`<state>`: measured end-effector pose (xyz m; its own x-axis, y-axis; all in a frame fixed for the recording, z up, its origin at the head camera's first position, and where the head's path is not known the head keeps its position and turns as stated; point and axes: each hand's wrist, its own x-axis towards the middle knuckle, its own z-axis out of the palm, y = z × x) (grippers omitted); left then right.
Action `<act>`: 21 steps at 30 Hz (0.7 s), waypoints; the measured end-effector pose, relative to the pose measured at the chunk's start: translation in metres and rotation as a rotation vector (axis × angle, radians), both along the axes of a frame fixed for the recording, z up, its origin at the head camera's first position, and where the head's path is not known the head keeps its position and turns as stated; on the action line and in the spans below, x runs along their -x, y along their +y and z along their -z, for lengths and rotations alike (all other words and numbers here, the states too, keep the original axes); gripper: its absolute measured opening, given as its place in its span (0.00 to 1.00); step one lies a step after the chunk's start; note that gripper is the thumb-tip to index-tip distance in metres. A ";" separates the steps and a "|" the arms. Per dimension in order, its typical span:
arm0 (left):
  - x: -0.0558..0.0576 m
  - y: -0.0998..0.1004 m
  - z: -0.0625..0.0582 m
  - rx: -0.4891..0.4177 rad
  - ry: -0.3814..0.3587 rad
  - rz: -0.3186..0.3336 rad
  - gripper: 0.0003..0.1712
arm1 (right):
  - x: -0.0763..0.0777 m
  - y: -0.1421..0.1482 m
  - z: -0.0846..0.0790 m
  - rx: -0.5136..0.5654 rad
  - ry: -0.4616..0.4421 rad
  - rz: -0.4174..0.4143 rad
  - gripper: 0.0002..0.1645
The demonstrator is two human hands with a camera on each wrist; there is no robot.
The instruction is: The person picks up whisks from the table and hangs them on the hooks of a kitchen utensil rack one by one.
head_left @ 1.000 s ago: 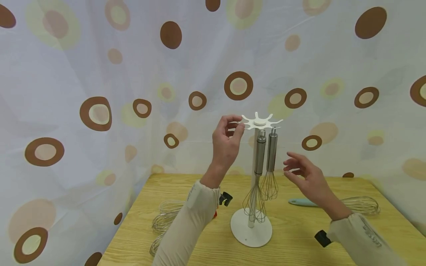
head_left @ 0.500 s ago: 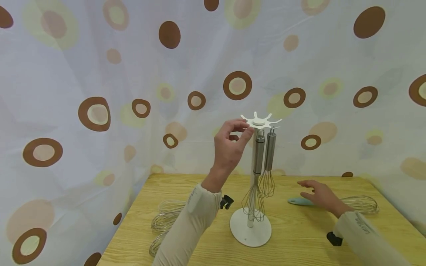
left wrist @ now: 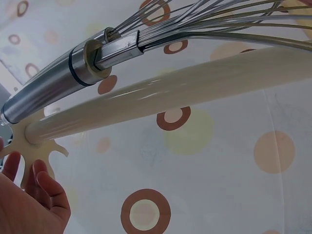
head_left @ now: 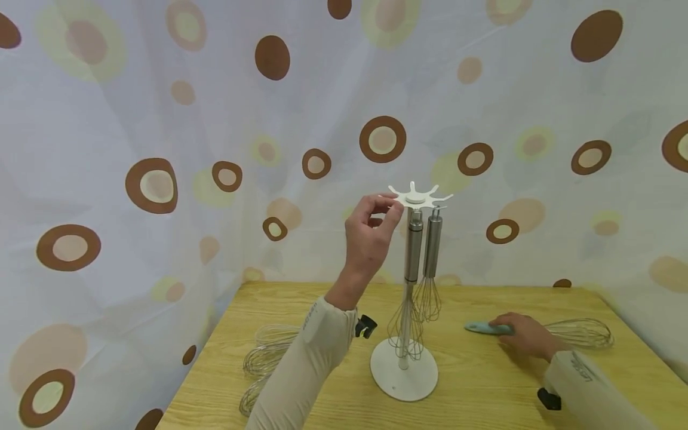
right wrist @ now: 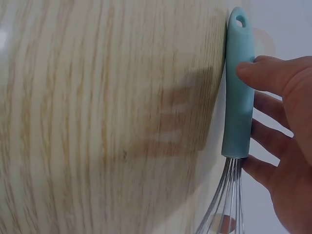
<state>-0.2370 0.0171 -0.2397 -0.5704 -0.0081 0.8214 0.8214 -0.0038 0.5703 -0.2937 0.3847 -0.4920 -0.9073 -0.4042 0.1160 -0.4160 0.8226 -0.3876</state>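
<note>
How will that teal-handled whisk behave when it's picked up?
Its open wire head is mostly gaps, so probably light for its size and springy if pressed. The thick teal handle looks stiff, likely lifting without bending, though its smooth surface could slip.

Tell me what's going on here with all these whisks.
A person's left hand pinches the spoked top of a white stand, where two steel-handled whisks hang. Over to the right, the right hand grips the handle of a teal-handled whisk, which isn't on the stand. More wire whisks lie on the table to the left, partly hidden by a sleeve.
</note>
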 end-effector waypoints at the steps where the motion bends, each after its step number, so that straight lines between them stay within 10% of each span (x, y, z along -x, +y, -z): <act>1: 0.000 0.000 0.000 -0.001 -0.002 0.003 0.07 | 0.000 0.000 0.000 0.000 -0.009 -0.004 0.18; 21: 0.000 0.002 0.001 -0.023 -0.023 0.042 0.06 | -0.009 -0.015 -0.018 0.000 -0.238 -0.130 0.17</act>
<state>-0.2372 0.0191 -0.2408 -0.5892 -0.0021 0.8080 0.8070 -0.0512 0.5884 -0.2846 0.3700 -0.4740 -0.8493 -0.5195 -0.0943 -0.4157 0.7680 -0.4871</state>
